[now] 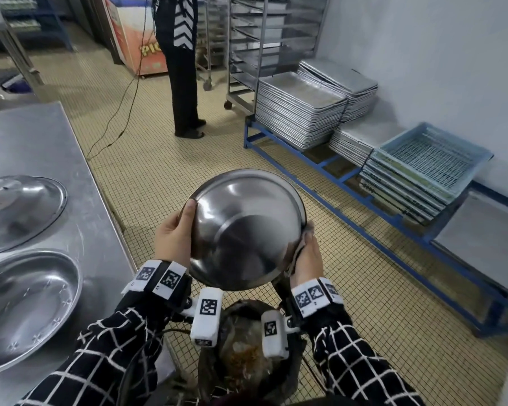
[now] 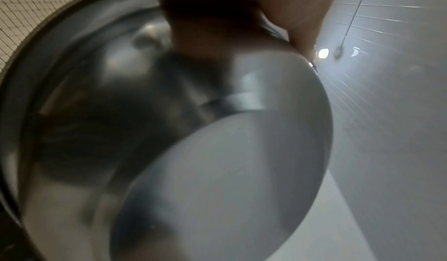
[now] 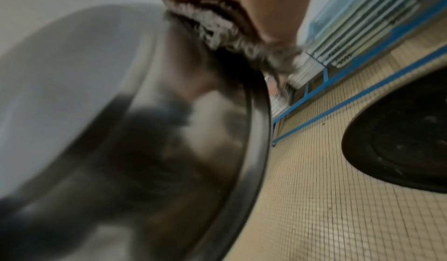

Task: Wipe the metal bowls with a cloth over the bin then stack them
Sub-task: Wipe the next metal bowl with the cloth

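Head view: the bowl (image 1: 244,230) hangs tilted above the bin (image 1: 247,347); left hand (image 1: 173,232) grips its rim, right hand (image 1: 307,259) clamps the cloth (image 1: 301,244) there. Rotate steadily, wiping fully.

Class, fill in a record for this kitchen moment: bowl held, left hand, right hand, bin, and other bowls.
bowl held: metal bowl, tilted, outer side facing the camera
left hand: left hand grips the bowl's left rim
right hand: right hand presses a cloth against the right rim
bin: dark bin below the bowl
other bowls: two on the steel table
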